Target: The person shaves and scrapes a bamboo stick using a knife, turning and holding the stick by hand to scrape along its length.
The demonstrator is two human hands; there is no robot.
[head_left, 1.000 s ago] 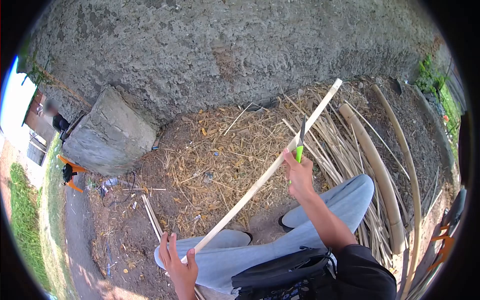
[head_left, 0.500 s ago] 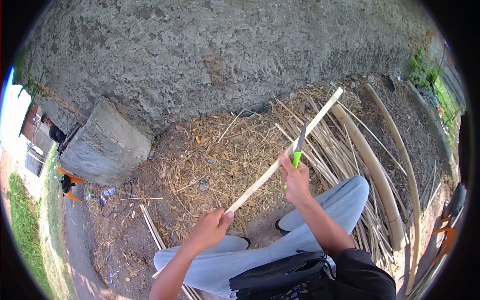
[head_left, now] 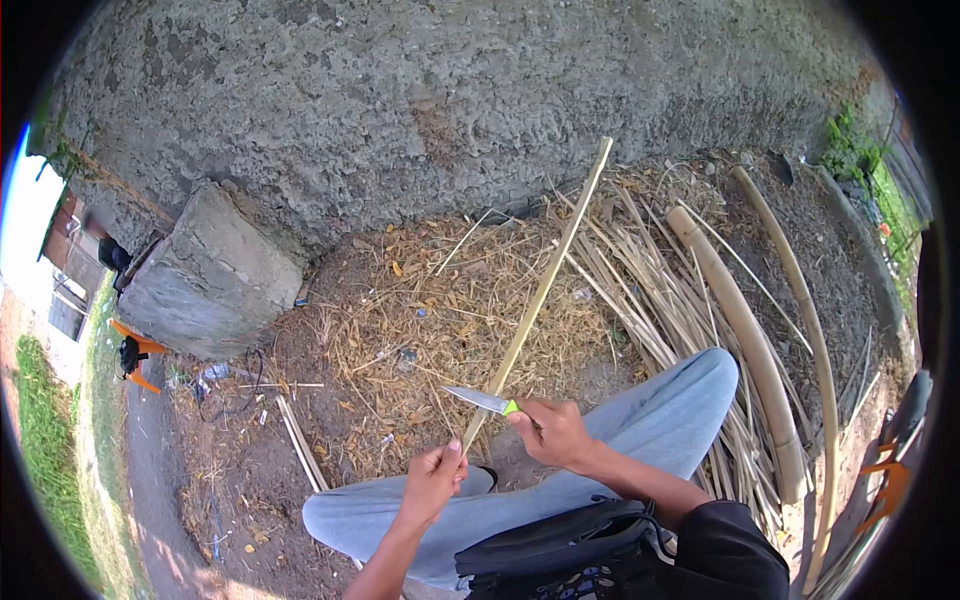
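Note:
A long, narrow bamboo strip slants up and to the right in front of me. My left hand is closed around its lower end. My right hand grips the green handle of a knife, whose blade points left and lies across the strip just above my left hand. Most of the handle is hidden in my fist. My legs in light blue trousers are bent below the strip.
Thin bamboo strips are piled on the right, beside two thick bamboo pieces. A rough wall and a stone block stand beyond dry shavings. A person is at far left, near an orange object.
My right hand and the knife have moved down and left, close to my left hand. The blade has turned from upward to leftward. The strip stands steeper, and its far end has shifted left.

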